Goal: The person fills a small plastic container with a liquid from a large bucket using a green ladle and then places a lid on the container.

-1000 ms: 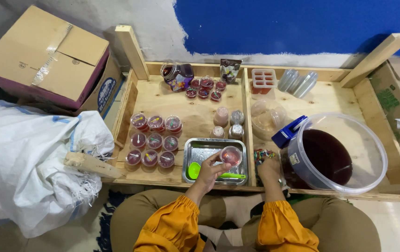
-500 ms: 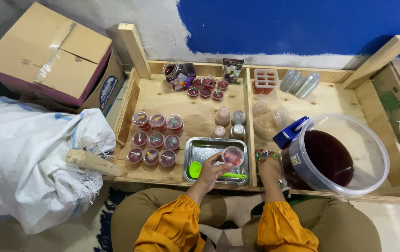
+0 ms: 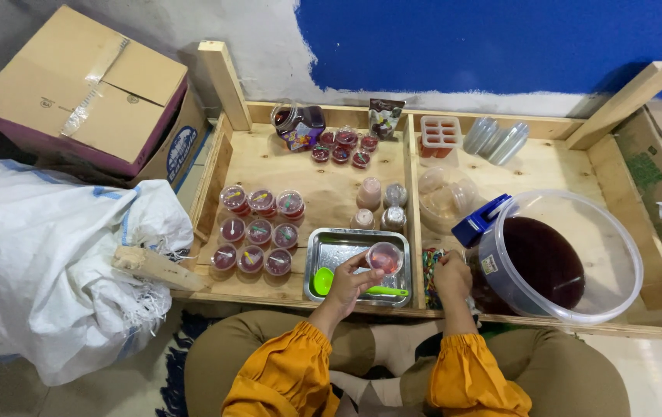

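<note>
Far left: cardboard box (image 3: 84, 93) and white sack (image 3: 45, 262). On the wooden tray (image 3: 323, 177), nine filled sealed cups (image 3: 259, 232) in rows. Left hand (image 3: 350, 282) grasping a small clear cup (image 3: 384, 257) over the metal pan (image 3: 329, 251), green spoon (image 3: 323, 281) beneath. Right hand (image 3: 452, 276) loosely curled beside the tub of dark liquid (image 3: 551, 259); grip unclear.

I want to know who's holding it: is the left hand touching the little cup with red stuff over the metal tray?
Touching. The head view shows the left hand with its fingers wrapped around the small cup, holding it above the metal tray.
</note>
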